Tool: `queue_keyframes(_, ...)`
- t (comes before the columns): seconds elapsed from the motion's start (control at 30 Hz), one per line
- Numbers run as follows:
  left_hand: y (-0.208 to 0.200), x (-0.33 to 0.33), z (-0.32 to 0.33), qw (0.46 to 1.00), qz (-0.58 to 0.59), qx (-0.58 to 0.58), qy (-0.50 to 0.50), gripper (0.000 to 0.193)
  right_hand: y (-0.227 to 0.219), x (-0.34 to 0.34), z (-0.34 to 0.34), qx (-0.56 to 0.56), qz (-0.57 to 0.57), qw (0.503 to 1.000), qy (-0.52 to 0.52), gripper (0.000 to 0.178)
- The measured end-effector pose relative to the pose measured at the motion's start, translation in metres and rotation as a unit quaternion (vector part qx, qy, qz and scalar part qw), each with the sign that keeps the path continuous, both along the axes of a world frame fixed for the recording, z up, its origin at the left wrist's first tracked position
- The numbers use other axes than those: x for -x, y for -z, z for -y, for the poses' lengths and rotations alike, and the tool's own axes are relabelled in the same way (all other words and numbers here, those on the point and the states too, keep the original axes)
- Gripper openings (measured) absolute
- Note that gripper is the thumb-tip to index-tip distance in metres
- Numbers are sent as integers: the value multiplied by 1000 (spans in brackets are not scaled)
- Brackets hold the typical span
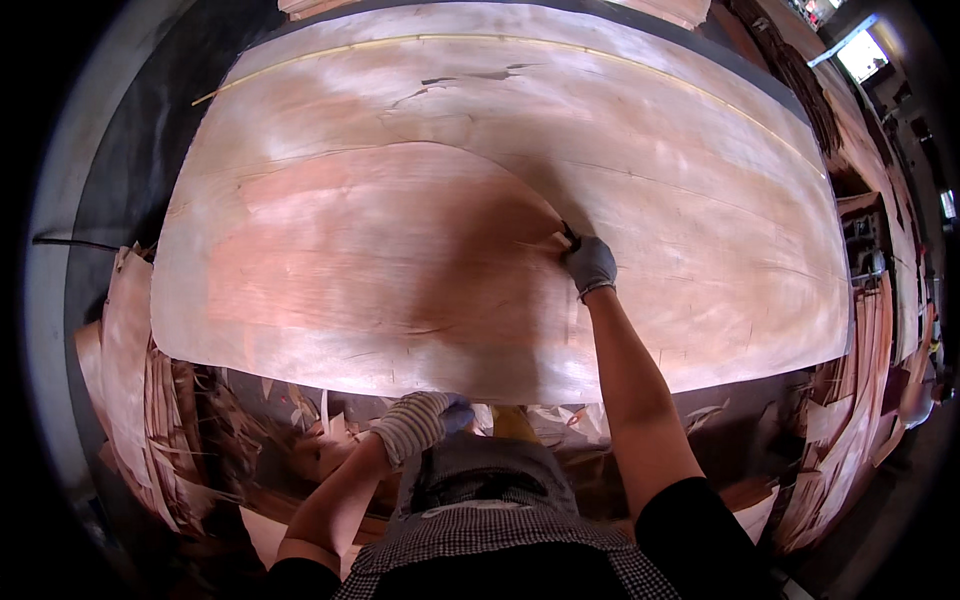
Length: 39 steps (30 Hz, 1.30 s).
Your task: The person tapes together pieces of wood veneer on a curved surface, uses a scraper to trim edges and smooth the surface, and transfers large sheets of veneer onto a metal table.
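A large, pale pinkish wood veneer sheet (330, 240) lies in front of me. It has a redder patch with a curved edge, along with cracks and a ragged dark tear near its far side. My right hand (591, 264), in a grey glove, is closed around a small dark tool (570, 236), its kind too small to make out. The tool meets the veneer at the right end of the curved edge. My left hand (425, 424), in a striped glove with bluish fingers, is at the sheet's near edge by my waist. Its fingers look curled; what they hold, if anything, is hidden.
A long thin yellowish strip (430, 38) crosses the far part of the sheet. Torn veneer scraps (310, 440) lie below the near edge. Stacked veneer pieces stand at the left (135, 350) and right (855, 400). A bright window (862, 56) shows at the upper right.
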<state>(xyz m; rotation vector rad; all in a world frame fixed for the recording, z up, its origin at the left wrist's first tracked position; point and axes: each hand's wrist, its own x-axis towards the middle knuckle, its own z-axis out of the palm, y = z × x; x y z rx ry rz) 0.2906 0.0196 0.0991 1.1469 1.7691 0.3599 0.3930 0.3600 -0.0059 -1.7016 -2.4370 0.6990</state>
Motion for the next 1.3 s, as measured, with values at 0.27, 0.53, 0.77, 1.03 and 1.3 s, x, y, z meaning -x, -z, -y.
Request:
queue_keyframes(0.27,4,-17,-71,933,-222,-279,-46,64,-64,-115,136,-10,-173,981,-93,8)
queue_keyframes(0.53,77,-26,-99,904,-350,-229,92,61,-56,-122,129,-38,-116,975,-187,22)
queue_keyframes(0.77,90,-27,-134,931,-320,-119,130,26,-49,-114,99,-22,-177,975,-134,21)
queue_keyframes(1.03,118,-24,-113,908,-382,-147,86,13,-22,60,81,-31,-80,898,-432,21)
queue_keyframes(1.3,-41,55,108,949,-229,-211,-39,18,-10,54,78,-34,-100,903,-416,23)
